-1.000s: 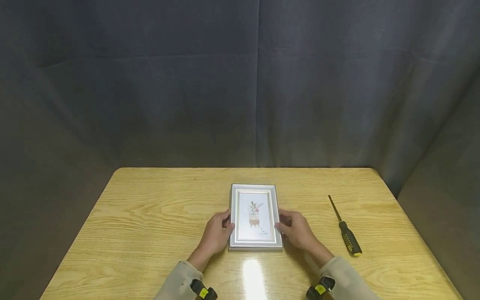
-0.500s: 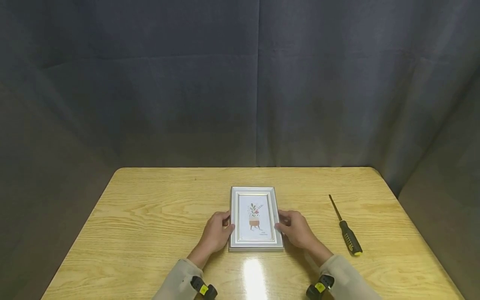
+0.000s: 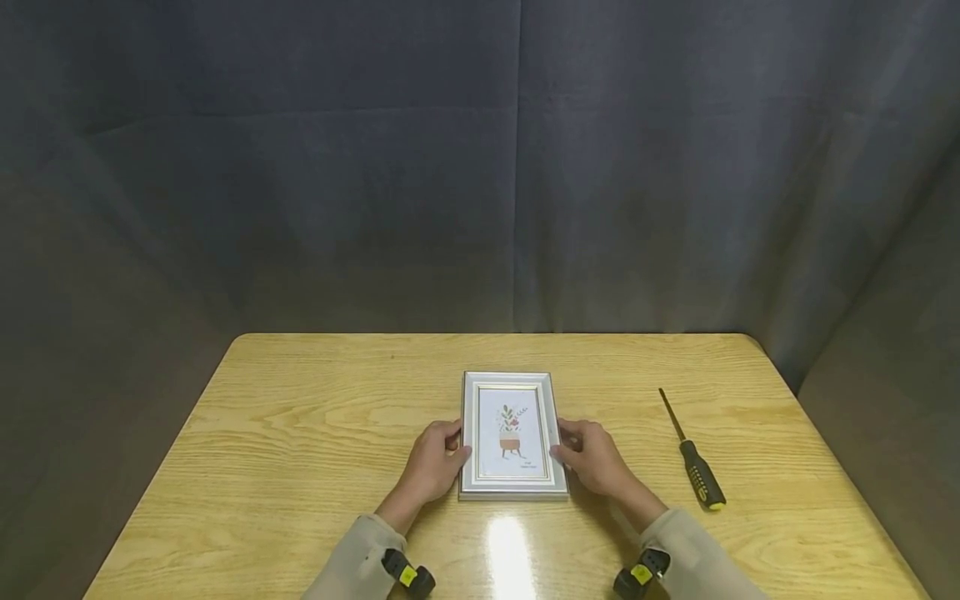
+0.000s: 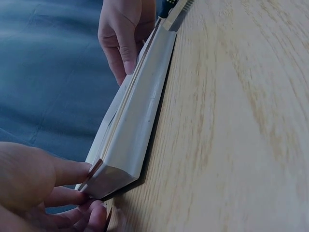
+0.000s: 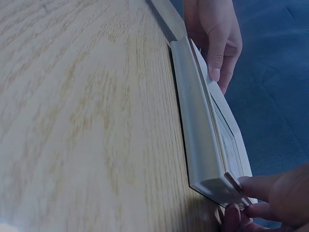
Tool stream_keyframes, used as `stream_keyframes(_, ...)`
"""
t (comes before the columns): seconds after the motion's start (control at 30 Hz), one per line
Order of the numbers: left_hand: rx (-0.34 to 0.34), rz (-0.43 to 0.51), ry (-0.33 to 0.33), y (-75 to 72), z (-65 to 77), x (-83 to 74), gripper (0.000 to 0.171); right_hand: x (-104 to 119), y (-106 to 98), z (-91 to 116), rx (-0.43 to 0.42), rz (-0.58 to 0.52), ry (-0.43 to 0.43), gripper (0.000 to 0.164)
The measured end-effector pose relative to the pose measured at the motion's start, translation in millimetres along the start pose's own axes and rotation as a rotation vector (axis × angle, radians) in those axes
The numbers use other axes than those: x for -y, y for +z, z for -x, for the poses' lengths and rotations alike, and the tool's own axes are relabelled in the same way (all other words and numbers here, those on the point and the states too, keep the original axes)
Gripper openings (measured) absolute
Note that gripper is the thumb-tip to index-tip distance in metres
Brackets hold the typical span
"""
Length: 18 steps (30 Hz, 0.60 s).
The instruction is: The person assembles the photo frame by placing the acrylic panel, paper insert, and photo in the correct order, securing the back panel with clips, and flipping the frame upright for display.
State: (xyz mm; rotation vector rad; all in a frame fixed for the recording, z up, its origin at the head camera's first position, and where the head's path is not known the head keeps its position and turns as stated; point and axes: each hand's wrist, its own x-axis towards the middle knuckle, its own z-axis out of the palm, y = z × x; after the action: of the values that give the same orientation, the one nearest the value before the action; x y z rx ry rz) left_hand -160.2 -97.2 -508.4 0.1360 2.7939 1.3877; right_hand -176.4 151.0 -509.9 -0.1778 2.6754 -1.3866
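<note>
In the head view, a silver-white picture frame (image 3: 513, 437) lies face up at the middle of the wooden table, showing a print of a potted plant. My left hand (image 3: 432, 461) holds its left side, thumb on the top border and fingers at the side. On the opposite side my right hand (image 3: 596, 458) grips it the same way. The left wrist view shows the frame's deep pale side wall (image 4: 140, 111), with a thin brown strip at the near corner. Both wrist views show thumbs on the upper face; the fingertips below are partly hidden.
A screwdriver (image 3: 697, 475) with a black and yellow handle lies to the right of my right hand, its shaft pointing away. The wooden table (image 3: 300, 417) ends at a dark grey curtain (image 3: 375, 208) at the back and sides.
Glare over the print has faded, and the far edge of the picture frame appears slightly lower than a second ago. Both hands keep their hold in nearly the same place.
</note>
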Motion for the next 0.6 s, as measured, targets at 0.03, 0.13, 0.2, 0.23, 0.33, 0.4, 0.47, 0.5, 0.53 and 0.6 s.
stream_keyframes(0.03, 0.000, 0.003, 0.002, 0.0, 0.0, 0.0, 0.046, -0.4, -0.1, 0.1, -0.001, 0.004, 0.004, 0.049)
stream_keyframes(0.13, -0.003, 0.011, 0.003, 0.0, 0.1, 0.1, 0.046, -1.4, 0.0, 0.0, -0.001, 0.012, 0.010, 0.049)
stream_keyframes(0.2, -0.003, 0.014, 0.000, 0.0, 0.0, 0.2, 0.045, -1.6, -0.1, -0.3, 0.001, 0.013, 0.010, 0.049)
stream_keyframes(0.23, -0.001, 0.017, -0.003, 0.0, -0.1, 0.1, 0.045, -1.7, -0.2, -0.6, 0.000, 0.010, 0.016, 0.049)
stream_keyframes(0.33, 0.004, 0.016, -0.016, 0.1, -0.7, -0.2, 0.045, -1.3, -0.6, -1.2, -0.004, 0.012, 0.005, 0.048)
stream_keyframes(0.4, 0.004, 0.015, -0.022, 0.1, -1.4, -0.3, 0.045, -1.3, -0.8, -1.6, -0.011, 0.020, -0.004, 0.047)
stream_keyframes(0.47, 0.004, 0.013, -0.030, 0.2, -2.2, -0.3, 0.045, -1.3, -1.2, -1.8, -0.021, 0.029, -0.007, 0.046)
stream_keyframes(0.5, 0.006, 0.014, -0.033, 0.3, -2.6, -0.1, 0.045, -1.0, -1.5, -1.7, -0.023, 0.034, -0.009, 0.046)
stream_keyframes(0.53, 0.006, 0.016, -0.036, 0.3, -2.9, 0.0, 0.045, -0.8, -1.8, -1.8, -0.024, 0.037, -0.011, 0.045)
stream_keyframes(0.6, 0.012, 0.020, -0.040, 0.3, -3.5, 0.1, 0.046, -0.5, -2.4, -1.9, -0.024, 0.042, -0.007, 0.045)
